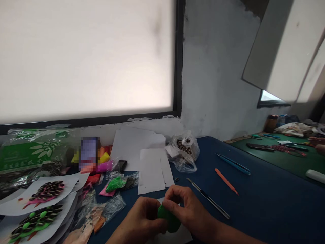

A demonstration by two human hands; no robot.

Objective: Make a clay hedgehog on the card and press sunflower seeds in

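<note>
Between my two hands is a piece of green modelling clay [173, 222], thin-edged at the top. My left hand [144, 217] pinches its left side with thumb and fingers. At its upper edge, my right hand [186, 207] grips it with thumb and forefinger. Under the clay lies a white sheet of paper [184, 235], mostly covered by the hands. To the right of my right hand, a craft knife [208, 198] rests on the dark blue table [256, 217]. An orange pen-like tool [226, 181] and blue tweezers [233, 163] lie farther right.
Left are paper sheets bearing seed-and-clay figures [38, 220], bagged green clay [116, 184] and a green plastic pack [25, 154]. White papers [152, 171] and a bag of seeds [185, 149] lie near the wall. A co-worker's hand [320, 148] shows at a green table [279, 159].
</note>
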